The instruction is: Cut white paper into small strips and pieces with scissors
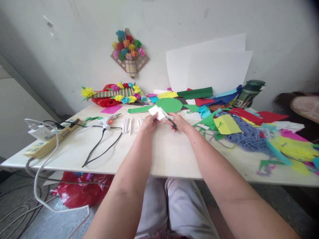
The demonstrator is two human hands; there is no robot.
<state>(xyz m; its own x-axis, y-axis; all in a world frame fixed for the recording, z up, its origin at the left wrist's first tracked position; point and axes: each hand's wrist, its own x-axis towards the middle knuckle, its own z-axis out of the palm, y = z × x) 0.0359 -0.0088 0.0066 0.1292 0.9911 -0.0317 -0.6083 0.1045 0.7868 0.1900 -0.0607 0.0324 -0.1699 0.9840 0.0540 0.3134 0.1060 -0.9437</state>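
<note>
My left hand (150, 123) pinches a small piece of white paper (156, 112) over the middle of the table. In my right hand (179, 122) is a pair of scissors (171, 122) with dark handles, its blades at the paper's right edge. Just beyond my hands lies a green guitar-shaped cutout (169, 105). Several short white paper rolls (127, 126) lie to the left of my left hand. A white glue gun (106, 123) rests farther left, its black cord looping over the table.
A power strip (47, 141) with plugs stands at the left. Coloured paper, blue-grey yarn (240, 134) and a dark bottle (249, 94) crowd the right. A flower-decorated guitar craft (113, 94) sits at the back. White sheets (208, 64) lean on the wall.
</note>
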